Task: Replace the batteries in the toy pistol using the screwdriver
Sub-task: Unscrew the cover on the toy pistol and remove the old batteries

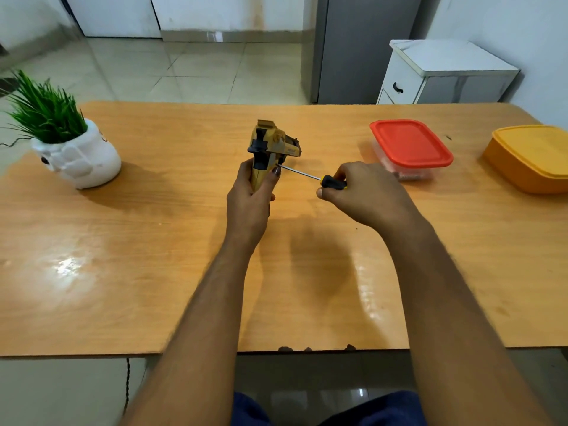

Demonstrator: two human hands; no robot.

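Above table: left hand fingers wrap toy pistol; right hand fingers grip screwdriver.

We find no text, label, brand, number or sign that can be read anywhere in this view. The yellow and grey plastic toy pistol carries a small dark patch on its side, toward three o'clock of its body, but it is too small and blurred for us to make out any letters. The white ceramic plant pot shows a faint mark on its upper edge that we cannot read either.
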